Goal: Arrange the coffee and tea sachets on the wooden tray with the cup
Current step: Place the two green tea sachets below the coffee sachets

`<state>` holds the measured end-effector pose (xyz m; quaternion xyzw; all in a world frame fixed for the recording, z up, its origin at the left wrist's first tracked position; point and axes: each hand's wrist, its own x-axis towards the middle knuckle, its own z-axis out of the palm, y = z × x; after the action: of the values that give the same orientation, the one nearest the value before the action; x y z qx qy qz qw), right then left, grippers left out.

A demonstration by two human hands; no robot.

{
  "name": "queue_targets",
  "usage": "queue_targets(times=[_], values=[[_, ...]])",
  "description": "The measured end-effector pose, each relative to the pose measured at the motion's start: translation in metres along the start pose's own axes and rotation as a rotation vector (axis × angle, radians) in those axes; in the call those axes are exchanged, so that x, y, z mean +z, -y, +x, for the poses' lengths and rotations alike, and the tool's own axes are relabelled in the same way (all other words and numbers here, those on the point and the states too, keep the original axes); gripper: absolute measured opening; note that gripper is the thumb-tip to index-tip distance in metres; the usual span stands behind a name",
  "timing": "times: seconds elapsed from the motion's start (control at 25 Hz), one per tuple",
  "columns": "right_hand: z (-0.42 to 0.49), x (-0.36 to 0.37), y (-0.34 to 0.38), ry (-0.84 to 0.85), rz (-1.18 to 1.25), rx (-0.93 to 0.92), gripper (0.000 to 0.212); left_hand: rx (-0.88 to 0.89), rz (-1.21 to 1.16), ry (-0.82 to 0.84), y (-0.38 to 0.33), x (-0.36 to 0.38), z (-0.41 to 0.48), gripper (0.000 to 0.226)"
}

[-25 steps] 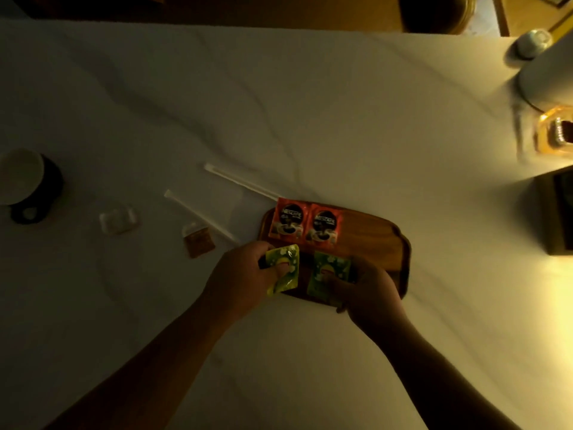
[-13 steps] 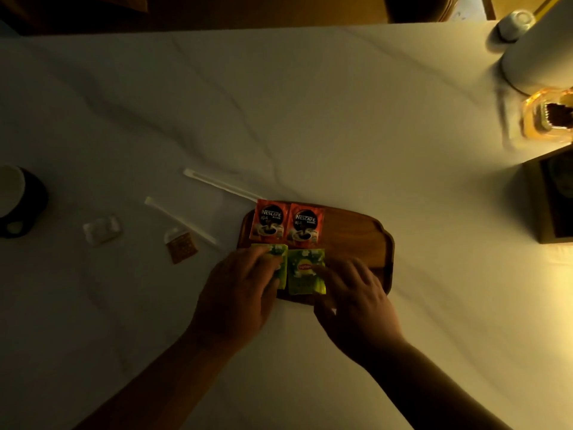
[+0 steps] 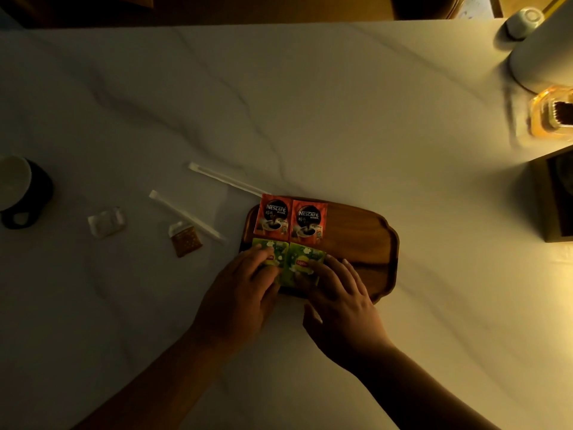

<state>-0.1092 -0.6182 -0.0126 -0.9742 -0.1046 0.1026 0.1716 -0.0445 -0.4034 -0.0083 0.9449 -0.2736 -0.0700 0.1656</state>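
Sachets fill the left half of the scalloped brown wooden tray (image 3: 359, 240): two red Nescafé coffee sachets (image 3: 290, 221) side by side along its far edge, two green Lipton tea sachets (image 3: 290, 262) just nearer. The left hand (image 3: 240, 297) lies palm down, fingers (image 3: 259, 256) loosely spread and flat on the left tea sachet. The right hand (image 3: 339, 301) likewise spreads its fingers, tips pressing the right tea sachet, gripping nothing. Far left of the tray sits the black cup with white inside (image 3: 20, 192), on the white marble table (image 3: 310, 119).
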Motion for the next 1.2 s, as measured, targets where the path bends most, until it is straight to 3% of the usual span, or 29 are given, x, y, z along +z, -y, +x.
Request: queue_targets(times=[0.6, 0.84, 1.04, 1.2], values=[[0.0, 0.005, 0.008, -0.017, 0.001, -0.017, 0.058, -0.021, -0.094, -0.017, 0.012, -0.002, -0.008, 0.04], [0.001, 0.001, 0.009, 0.02, -0.009, -0.016, 0.056, 0.003, -0.008, -0.035, 0.01, -0.005, -0.007, 0.036], [0.019, -0.022, 0.005, -0.104, 0.061, 0.07, 0.067, -0.011, -0.001, -0.119, 0.006, -0.021, 0.015, 0.038], [0.05, -0.033, -0.006, -0.116, 0.039, 0.124, 0.067, 0.022, 0.05, -0.035, 0.014, -0.03, 0.053, 0.042]])
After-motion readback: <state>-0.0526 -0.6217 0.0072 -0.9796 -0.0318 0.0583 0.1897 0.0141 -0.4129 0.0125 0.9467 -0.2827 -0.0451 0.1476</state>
